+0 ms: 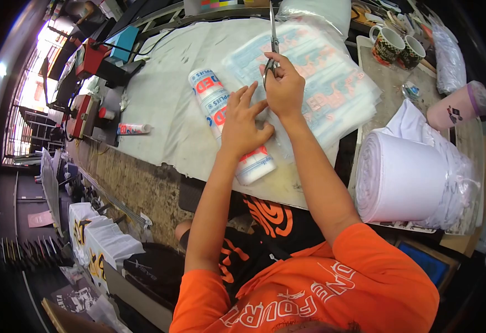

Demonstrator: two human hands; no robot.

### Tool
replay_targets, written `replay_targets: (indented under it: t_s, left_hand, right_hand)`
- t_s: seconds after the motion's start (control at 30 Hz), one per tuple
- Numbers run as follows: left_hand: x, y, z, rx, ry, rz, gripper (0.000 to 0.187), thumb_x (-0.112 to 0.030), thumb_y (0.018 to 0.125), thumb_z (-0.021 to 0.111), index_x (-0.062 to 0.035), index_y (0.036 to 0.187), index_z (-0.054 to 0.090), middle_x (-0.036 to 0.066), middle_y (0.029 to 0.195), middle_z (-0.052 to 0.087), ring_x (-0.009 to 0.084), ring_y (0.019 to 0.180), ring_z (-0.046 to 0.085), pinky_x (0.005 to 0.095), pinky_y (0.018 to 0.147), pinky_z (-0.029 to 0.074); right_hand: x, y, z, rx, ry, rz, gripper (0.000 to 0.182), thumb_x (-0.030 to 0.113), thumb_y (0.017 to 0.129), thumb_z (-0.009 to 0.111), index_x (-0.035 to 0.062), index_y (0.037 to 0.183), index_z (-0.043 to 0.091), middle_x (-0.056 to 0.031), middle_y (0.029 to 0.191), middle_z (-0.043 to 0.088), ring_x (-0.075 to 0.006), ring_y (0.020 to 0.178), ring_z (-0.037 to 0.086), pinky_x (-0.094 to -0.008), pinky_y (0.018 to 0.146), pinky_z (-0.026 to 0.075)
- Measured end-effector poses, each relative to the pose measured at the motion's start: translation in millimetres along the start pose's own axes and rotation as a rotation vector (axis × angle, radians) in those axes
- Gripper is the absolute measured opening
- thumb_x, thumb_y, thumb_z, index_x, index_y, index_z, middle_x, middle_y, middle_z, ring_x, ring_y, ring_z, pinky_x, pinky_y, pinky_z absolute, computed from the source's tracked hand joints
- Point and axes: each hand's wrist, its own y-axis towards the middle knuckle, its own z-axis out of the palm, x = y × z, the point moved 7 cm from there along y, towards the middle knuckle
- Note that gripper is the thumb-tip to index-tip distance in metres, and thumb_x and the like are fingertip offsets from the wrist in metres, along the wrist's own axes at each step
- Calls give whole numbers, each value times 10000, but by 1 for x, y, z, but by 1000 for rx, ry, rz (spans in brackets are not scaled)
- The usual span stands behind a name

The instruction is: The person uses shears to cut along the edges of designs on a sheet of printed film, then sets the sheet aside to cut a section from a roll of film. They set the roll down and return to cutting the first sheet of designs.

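Observation:
Looped in the fingers of my right hand [285,91] are the handles of a pair of scissors [274,41], its blades pointing away from me. Below it lies a stack of clear plastic sheets [337,83] with red and blue print. My left hand [245,123] lies spread, palm down, over a white roll [207,89] printed with red and blue lettering. The fingers rest apart on or just above the roll, partly hiding its middle. The roll slants across the white-covered table [160,94], its near end close to the table's front edge.
A large roll of white fabric [395,177] stands at my right, with a pink tumbler [456,105] and two patterned mugs [387,45] behind it. On the left are a small tube [133,129] and a red heat press [87,58]. A wrapped bundle [320,14] lies at the back.

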Motion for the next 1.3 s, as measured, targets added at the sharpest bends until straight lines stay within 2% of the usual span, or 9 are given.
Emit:
replay_targets:
  t_s: [0.1,0.3,0.57,0.7,0.8,0.97,1.03,1.17,1.3]
  left_hand:
    - [-2,-1,-1,-15,-14,1,467,-242,689,728,-45,1110,771,198,1534,530,438,1424,434,569,1220,325]
    - [-3,-1,1,94,16,27,641,-263,696,773,-36,1290,692,203,1493,571,411,1437,446,544,1194,372]
    - [6,5,9,166,-43,-45,822,-423,680,918,-145,1409,659,83,1556,552,382,1525,354,503,1219,357]
    - [11,6,15,247,-42,-84,946,-454,674,907,-97,1489,584,81,1583,526,391,1514,366,553,1273,244]
    - [7,6,13,205,-10,-77,843,-434,643,938,-121,1380,678,109,1492,601,387,1476,408,510,1214,363]
    - [7,1,-6,70,-168,-67,1106,-478,580,963,-51,1501,525,211,1543,503,403,1441,437,509,1209,364]
    - [9,-9,-20,39,-88,-60,1160,-497,593,959,-82,1553,457,201,1586,451,412,1445,432,507,1198,375]
    - [38,-42,-47,19,-36,-180,970,-565,743,867,-134,1535,510,203,1583,455,438,1440,418,529,1225,337]
    - [64,-81,-71,9,111,-166,525,-382,829,817,-127,1276,713,181,1468,558,414,1397,466,513,1210,351]
  right_hand:
    - [-4,1,0,-10,10,33,285,-5,944,687,39,1224,716,22,602,551,-17,569,441,-245,523,357]
    - [-9,2,0,7,46,83,274,-4,942,690,28,1212,719,-3,596,586,-33,539,477,-259,503,367]
    - [-8,3,-4,-13,44,58,270,-10,930,632,24,1185,714,-52,597,635,-75,507,551,-295,524,424]
    - [-14,4,-4,-21,84,89,282,-18,943,652,28,1212,723,-29,623,638,-50,511,511,-271,487,404]
    - [-21,3,-3,-10,69,103,276,-14,945,653,41,1204,729,-26,633,646,-49,515,522,-271,478,404]
    - [-35,5,0,29,1,125,234,55,930,715,65,1163,739,-71,691,689,-87,593,574,-307,557,469]
    - [-25,1,6,49,100,188,226,58,957,715,69,1181,735,-15,618,608,-50,514,492,-277,476,384]
    - [-7,-3,12,126,4,157,235,47,966,705,85,1196,732,7,601,569,-38,476,447,-279,452,350]
    - [-15,-6,21,193,8,165,239,57,955,714,88,1191,737,5,584,556,-55,476,455,-289,453,352]
